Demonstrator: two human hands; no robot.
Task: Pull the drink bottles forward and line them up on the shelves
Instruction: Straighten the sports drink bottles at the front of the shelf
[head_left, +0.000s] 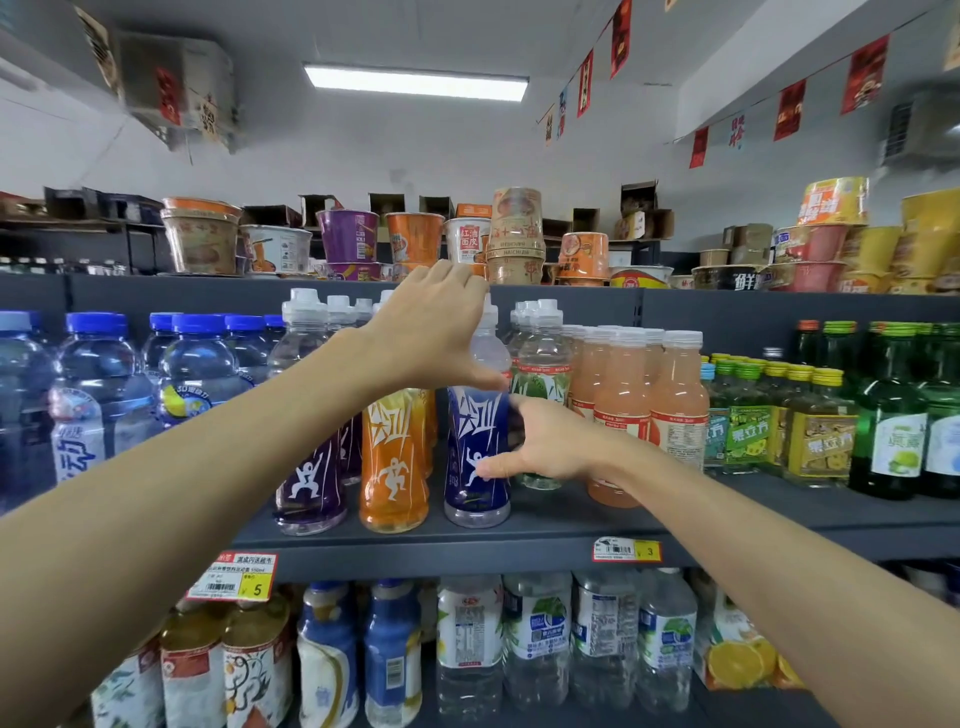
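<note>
A dark blue drink bottle (475, 431) with a white cap stands near the front of the middle shelf (545, 525). My left hand (431, 327) wraps its clear upper part from the left, thumb on the shoulder and fingers behind the neck. My right hand (545, 441) grips its waist from the right, thumb in front. To its left stand an orange bottle (395, 467) and a purple bottle (311, 478) of the same kind, with more rows behind them.
Blue-capped water bottles (98, 374) fill the shelf's left. Clear green-label bottles (540, 374), pink juice bottles (623, 405) and green glass bottles (888, 415) fill the right. Instant noodle cups (348, 239) sit on top, more drinks (467, 639) on the shelf below.
</note>
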